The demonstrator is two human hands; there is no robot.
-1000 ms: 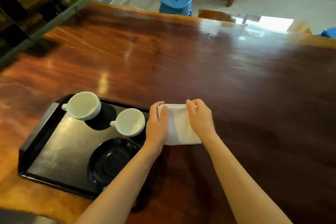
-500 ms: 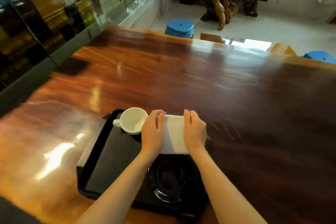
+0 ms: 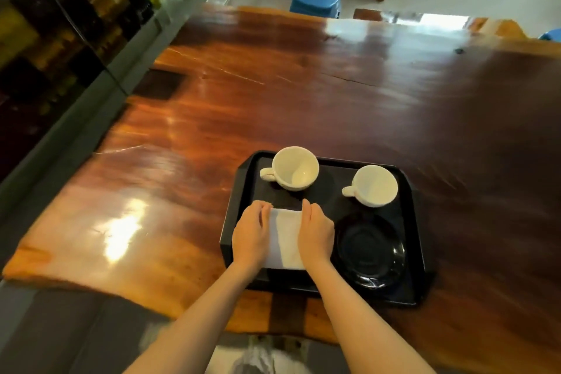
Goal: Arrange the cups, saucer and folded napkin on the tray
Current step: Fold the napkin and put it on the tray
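Now, napkin [image 3: 287, 240]: white, folded into a narrow rectangle, lying in the near left part of the black tray [image 3: 416, 222].
Hands: left hand [image 3: 250, 237] and right hand [image 3: 315, 234] flanking it, fingers loosely curled, pressing its long edges.
Nearby: two white cups [image 3: 296, 168] [image 3: 375, 187] sitting along the far side, handles left; black saucer [image 3: 368, 250] lying just right.
Axis: running away from the wearer.
Surface: glossy wooden table [image 3: 303, 94].

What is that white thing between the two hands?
In the head view, a folded white napkin lies between the left hand and the right hand, on the near left part of the black tray. Both hands press its sides.
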